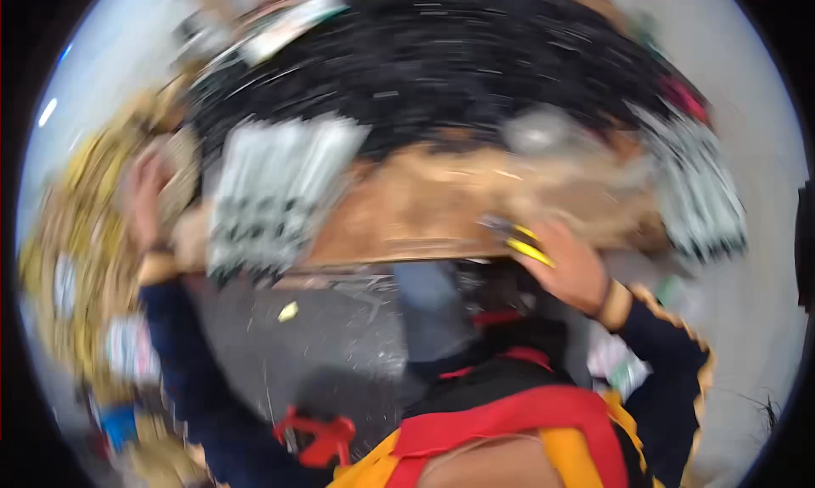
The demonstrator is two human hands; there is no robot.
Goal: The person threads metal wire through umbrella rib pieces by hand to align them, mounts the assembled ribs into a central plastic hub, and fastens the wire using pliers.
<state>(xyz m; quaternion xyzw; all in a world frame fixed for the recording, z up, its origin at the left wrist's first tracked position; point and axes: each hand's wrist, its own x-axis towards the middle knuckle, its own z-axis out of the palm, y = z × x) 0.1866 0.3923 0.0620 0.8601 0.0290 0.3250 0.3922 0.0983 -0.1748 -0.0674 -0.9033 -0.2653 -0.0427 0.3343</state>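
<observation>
In my right hand (570,267) is a small pair of pliers (528,243) with yellow-and-black handles. Its metal jaws point left over the brown tabletop (416,203), near the front edge. My left hand (146,197) reaches out past the table's left end, beside a tan, sack-like thing (180,169). Motion smears its fingers, so any grip there is unclear. Between the hands, nearer the left one, lies a bundle of long whitish strips (284,186) with dark near ends. Heaped across the back is a large mass of shiny black pieces (441,59), too blurred to name.
Another bundle of pale strips (700,186) lies at the table's right end, with a clear plastic bag (543,131) behind my right hand. Yellowish-tan stacked material (81,242) piles up on the left. A red stool-like object (318,437) stands on the dark floor (340,344).
</observation>
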